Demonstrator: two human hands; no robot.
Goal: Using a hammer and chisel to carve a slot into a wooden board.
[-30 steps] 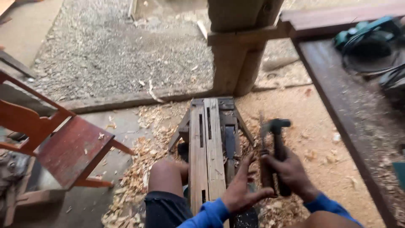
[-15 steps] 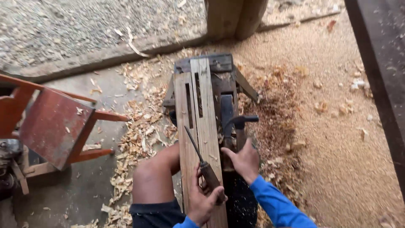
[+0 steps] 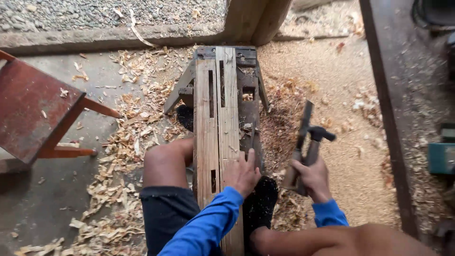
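Two pale wooden planks point(image 3: 217, 118) with narrow mortise slots lie side by side along a dark wooden sawhorse point(image 3: 248, 106), and I sit astride it. My left hand point(image 3: 241, 173) rests flat on the planks' near end, fingers spread, holding nothing. My right hand point(image 3: 310, 178) is off to the right of the sawhorse, above the sawdust. It grips a dark-headed hammer point(image 3: 321, 134) together with a long chisel point(image 3: 303, 124), both pointing up and away from me. My bare left knee point(image 3: 166, 161) presses against the planks' left side.
A red wooden chair point(image 3: 33, 109) stands at the left. Wood shavings point(image 3: 128, 142) and sawdust cover the floor. A dark workbench edge point(image 3: 398, 95) runs down the right, with a teal tool point(image 3: 441, 157) on it. A wooden post point(image 3: 256, 19) and gravel lie ahead.
My left hand has let go of the chisel and now lies flat on the planks. My right hand has lifted the hammer, with the chisel, off the sawhorse to the right.
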